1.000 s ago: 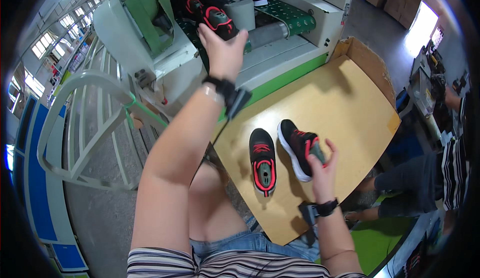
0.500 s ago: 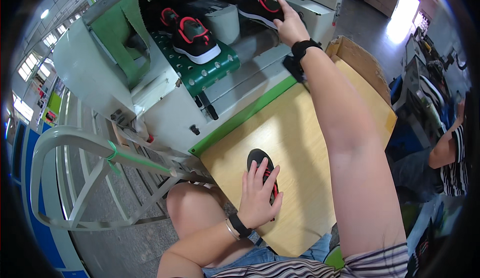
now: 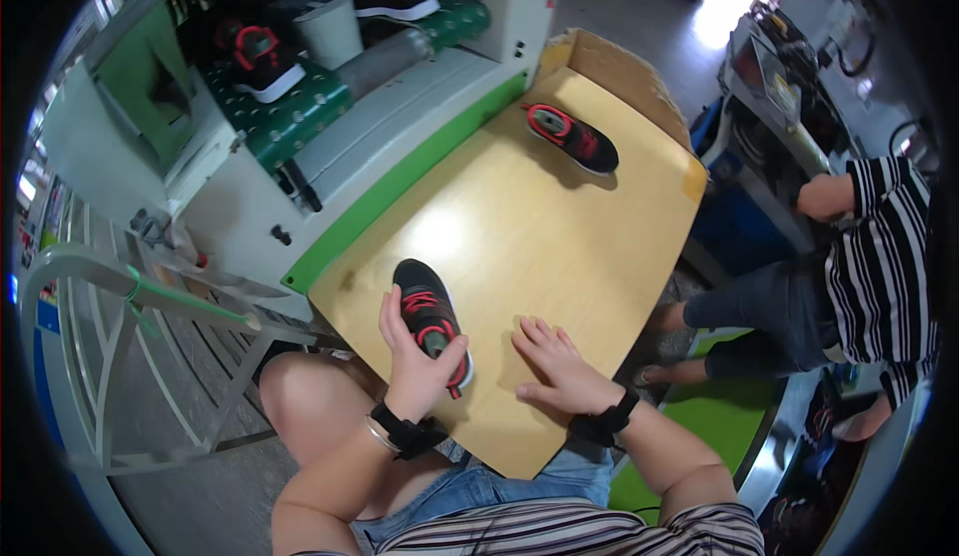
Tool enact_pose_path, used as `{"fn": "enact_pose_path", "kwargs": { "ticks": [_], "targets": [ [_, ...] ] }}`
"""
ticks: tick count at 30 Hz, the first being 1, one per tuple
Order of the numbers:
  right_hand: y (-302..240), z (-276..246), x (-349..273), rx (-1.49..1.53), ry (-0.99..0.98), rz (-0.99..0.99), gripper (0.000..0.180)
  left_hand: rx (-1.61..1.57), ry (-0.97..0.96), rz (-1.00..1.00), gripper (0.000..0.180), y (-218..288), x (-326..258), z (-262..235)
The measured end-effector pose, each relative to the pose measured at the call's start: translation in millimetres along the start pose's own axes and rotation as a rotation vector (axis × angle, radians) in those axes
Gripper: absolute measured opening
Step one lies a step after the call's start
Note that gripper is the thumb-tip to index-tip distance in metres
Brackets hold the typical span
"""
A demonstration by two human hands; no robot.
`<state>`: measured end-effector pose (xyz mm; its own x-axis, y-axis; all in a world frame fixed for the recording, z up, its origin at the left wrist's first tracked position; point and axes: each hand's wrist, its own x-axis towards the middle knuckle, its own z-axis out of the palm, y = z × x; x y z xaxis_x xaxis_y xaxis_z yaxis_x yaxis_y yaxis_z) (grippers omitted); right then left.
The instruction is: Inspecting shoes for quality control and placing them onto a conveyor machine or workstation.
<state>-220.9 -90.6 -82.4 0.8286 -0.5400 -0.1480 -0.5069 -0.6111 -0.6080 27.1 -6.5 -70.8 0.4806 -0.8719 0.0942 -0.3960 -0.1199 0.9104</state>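
A black sneaker with red laces and a white sole (image 3: 428, 301) lies on the wooden table, toe pointing away from me. My left hand (image 3: 415, 361) grips it around the heel end, fingers along its left side and thumb over the right. My right hand (image 3: 564, 366) rests on the tabletop to the right, fingers spread and holding nothing. Farther off on the table is another black and red sneaker (image 3: 584, 146), lying apart from both hands, its toe toward the right.
Beyond the table stands a machine with green perforated belts (image 3: 300, 121) carrying more sneakers (image 3: 265, 66). A cardboard piece (image 3: 629, 71) edges the table's far right. A metal railing (image 3: 100, 266) is at left. Another person in a striped top (image 3: 879, 246) works at right.
My right hand has come back from a sneaker at the machine to the tabletop. A second sneaker now shows on the table. My left hand has shifted to the near sneaker's heel end.
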Motion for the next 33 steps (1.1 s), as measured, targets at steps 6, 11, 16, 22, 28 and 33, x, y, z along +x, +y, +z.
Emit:
{"fn": "enact_pose_path", "kwargs": {
  "ticks": [6,11,16,22,28,33],
  "targets": [
    [55,-86,73,0.224,0.513,0.062,0.077,-0.022,-0.023,-0.004,0.087,-3,1,1],
    [140,-175,219,0.149,0.851,0.265,0.084,0.015,-0.002,-0.014,0.079,0,0,1],
    [252,-235,287,0.14,0.786,0.562,0.082,-0.191,-0.12,-0.018,0.098,0,7,12],
    [149,-162,269,0.564,0.439,0.221,0.057,-0.252,-0.097,0.005,0.118,-15,2,0],
    [54,-107,128,0.665,-0.06,-0.237,0.05,0.198,-0.025,0.149,0.123,31,7,3],
    [50,-81,54,1.327,0.473,-0.001,0.065,0.136,-0.266,0.38,0.12,74,-22,47]
  ]
}}
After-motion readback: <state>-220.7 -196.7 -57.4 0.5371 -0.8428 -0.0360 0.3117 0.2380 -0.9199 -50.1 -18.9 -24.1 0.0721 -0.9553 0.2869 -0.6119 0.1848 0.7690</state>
